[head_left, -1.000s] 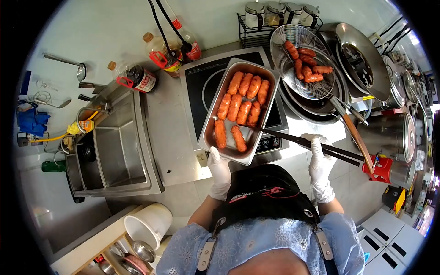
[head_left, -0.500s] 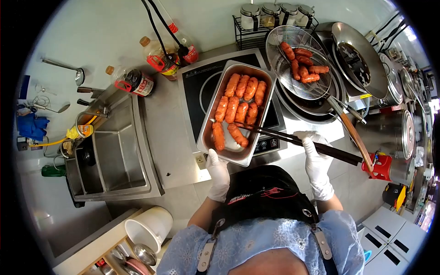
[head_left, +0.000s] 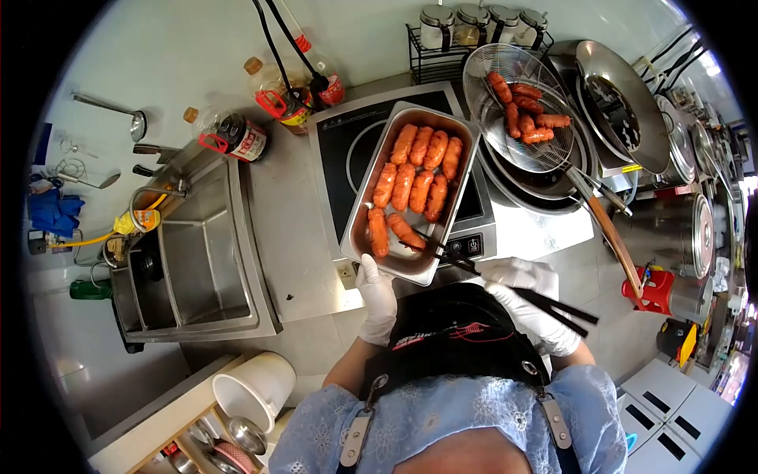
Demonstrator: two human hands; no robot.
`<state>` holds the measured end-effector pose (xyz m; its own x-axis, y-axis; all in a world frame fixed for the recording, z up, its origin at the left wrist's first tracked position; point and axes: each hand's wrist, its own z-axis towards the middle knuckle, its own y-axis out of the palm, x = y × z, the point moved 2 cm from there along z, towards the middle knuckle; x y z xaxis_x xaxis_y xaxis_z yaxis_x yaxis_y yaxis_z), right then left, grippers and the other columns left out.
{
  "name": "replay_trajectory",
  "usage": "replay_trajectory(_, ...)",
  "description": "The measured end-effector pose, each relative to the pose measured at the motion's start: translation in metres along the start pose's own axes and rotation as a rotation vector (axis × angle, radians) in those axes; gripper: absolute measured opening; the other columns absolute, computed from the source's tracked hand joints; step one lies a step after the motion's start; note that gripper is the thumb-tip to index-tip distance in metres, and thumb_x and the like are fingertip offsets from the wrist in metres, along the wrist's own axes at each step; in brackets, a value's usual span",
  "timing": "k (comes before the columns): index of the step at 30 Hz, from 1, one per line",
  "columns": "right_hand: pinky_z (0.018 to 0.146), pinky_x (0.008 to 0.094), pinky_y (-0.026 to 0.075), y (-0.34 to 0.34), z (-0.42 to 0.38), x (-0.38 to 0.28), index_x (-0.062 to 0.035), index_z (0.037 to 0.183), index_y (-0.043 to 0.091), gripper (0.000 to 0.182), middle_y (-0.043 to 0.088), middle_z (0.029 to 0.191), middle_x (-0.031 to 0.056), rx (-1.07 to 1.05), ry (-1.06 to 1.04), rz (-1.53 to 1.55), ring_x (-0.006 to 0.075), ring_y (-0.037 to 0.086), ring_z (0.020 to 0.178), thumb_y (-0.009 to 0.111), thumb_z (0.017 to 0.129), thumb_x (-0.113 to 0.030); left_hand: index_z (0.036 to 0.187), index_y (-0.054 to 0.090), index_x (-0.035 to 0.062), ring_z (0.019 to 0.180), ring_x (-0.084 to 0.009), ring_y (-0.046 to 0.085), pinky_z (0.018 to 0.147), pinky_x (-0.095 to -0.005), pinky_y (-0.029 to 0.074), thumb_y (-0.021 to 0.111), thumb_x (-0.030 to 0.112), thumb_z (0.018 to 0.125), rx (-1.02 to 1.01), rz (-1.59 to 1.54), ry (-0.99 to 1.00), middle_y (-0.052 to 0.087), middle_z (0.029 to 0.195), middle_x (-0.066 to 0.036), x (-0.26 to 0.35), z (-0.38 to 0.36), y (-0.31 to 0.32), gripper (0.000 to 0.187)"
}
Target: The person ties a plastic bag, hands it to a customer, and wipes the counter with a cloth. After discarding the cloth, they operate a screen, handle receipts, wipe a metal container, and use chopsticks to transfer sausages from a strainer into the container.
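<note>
My left hand [head_left: 377,306], in a white glove, grips the near-left corner of a metal tray [head_left: 404,268], thumb over the rim. Rows of browned sausages lie in the tray, which rests tilted over the induction cooktop [head_left: 339,150]. Long dark chopsticks [head_left: 556,305] are held in my gloved right hand [head_left: 524,272], to the right of the tray's front end. Their tips reach over the rim to the nearest right sausage [head_left: 405,231], which lies at a slant. Beside it, another sausage [head_left: 378,233] lies lengthwise.
A mesh strainer [head_left: 545,154] with several sausages [head_left: 527,105] sits over dark pans to the right, its wooden handle [head_left: 612,235] pointing toward me. Behind it stands a wok [head_left: 586,59]. Sauce bottles [head_left: 237,141] and a sink [head_left: 209,268] are on the left; spice jars [head_left: 471,30] stand behind.
My right hand has turned and shifted slightly left, with the chopsticks now at a steeper slant. The near right sausage has moved slightly left and up. My left hand stays at the tray corner.
</note>
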<state>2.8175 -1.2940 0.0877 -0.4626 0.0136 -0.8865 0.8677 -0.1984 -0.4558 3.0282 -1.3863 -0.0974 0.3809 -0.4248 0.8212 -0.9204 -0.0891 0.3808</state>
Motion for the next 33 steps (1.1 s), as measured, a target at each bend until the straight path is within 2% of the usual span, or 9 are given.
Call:
replay_trajectory(5,0.060,0.0278,0.046,-0.005,-0.008,0.021,0.0018,0.076,0.063,0.015,0.062,0.073,0.0094,0.283,0.045,0.134,0.0184,0.055,0.062,0.069,0.081,-0.011,0.116,0.047,-0.0047,0.104,-0.0221,0.056,0.091,-0.0373,0.047,0.038,0.035,0.099,-0.002,-0.141,0.026,0.055,0.115,-0.014,0.004,-0.003,0.007,0.045)
replay_trajectory(8,0.065,0.0270,0.046,0.001,-0.016,0.036,0.0034,0.077,0.063,0.014,0.065,0.079,0.0088,0.416,0.168,0.387,0.0148,0.058,0.069,0.069,0.081,-0.008,0.118,0.045,-0.0054,0.106,-0.0242,0.055,0.092,-0.0389,0.047,0.038,0.036,0.099,-0.028,-0.109,0.031,0.053,0.119,-0.015,-0.002,0.001,0.000,0.046)
replay_trajectory(13,0.075,0.0306,0.051,-0.005,-0.020,-0.001,-0.0005,0.088,0.067,0.019,0.068,0.091,0.0137,0.190,0.131,0.091,0.0219,0.066,0.083,0.072,0.077,-0.015,0.117,0.045,-0.0067,0.107,-0.0248,0.055,0.093,-0.0400,0.047,0.038,0.037,0.099,-0.046,-0.114,0.035,0.053,0.117,-0.015,0.000,0.002,0.002,0.048)
replay_trajectory(16,0.076,0.0304,0.052,-0.004,-0.020,-0.001,-0.0001,0.088,0.067,0.016,0.068,0.094,0.0137,0.245,0.077,0.193,0.0228,0.066,0.084,0.070,0.078,-0.012,0.116,0.046,-0.0070,0.108,-0.0253,0.055,0.094,-0.0397,0.047,0.037,0.038,0.099,-0.057,-0.083,0.048,0.054,0.116,-0.015,0.001,0.001,0.002,0.049)
replay_trajectory(21,0.081,0.0297,0.051,0.024,0.013,-0.002,0.0011,0.091,0.066,0.015,0.066,0.099,0.0142,0.063,0.068,0.273,0.0213,0.064,0.089,0.068,0.080,-0.008,0.117,0.046,-0.0068,0.108,-0.0257,0.055,0.094,-0.0391,0.046,0.037,0.038,0.099,-0.089,-0.045,0.064,0.054,0.116,-0.016,0.003,0.001,0.002,0.049)
replay_trajectory(22,0.074,0.0270,0.051,0.033,0.016,-0.001,0.0019,0.092,0.067,0.023,0.067,0.096,0.0143,0.092,0.149,0.319,0.0196,0.064,0.081,0.069,0.081,-0.018,0.117,0.046,-0.0070,0.108,-0.0256,0.055,0.094,-0.0390,0.046,0.036,0.038,0.099,-0.078,-0.046,0.060,0.054,0.116,-0.016,0.006,0.000,0.004,0.049)
replay_trajectory(25,0.077,0.0282,0.049,0.038,0.017,-0.001,0.0001,0.092,0.066,0.011,0.066,0.093,0.0130,0.087,0.074,0.277,0.0203,0.063,0.084,0.064,0.085,-0.008,0.116,0.046,-0.0074,0.107,-0.0254,0.056,0.093,-0.0389,0.047,0.036,0.037,0.099,-0.065,-0.065,0.046,0.055,0.116,-0.016,0.004,0.001,0.003,0.049)
replay_trajectory(29,0.063,0.0294,0.046,0.031,0.006,0.020,0.0004,0.086,0.065,0.010,0.062,0.076,0.0091,0.310,0.024,0.175,0.0181,0.056,0.065,0.064,0.085,-0.010,0.115,0.046,-0.0075,0.106,-0.0252,0.057,0.091,-0.0391,0.048,0.035,0.037,0.099,-0.079,-0.025,0.000,0.055,0.115,-0.017,0.007,-0.002,0.003,0.049)
replay_trajectory(33,0.065,0.0311,0.047,0.018,-0.018,0.032,0.0019,0.080,0.063,0.010,0.063,0.076,0.0104,0.446,0.097,0.267,0.0197,0.057,0.066,0.065,0.083,-0.007,0.116,0.046,-0.0069,0.105,-0.0251,0.057,0.089,-0.0394,0.049,0.035,0.036,0.100,-0.046,-0.066,0.041,0.055,0.115,-0.016,0.002,0.001,0.003,0.048)
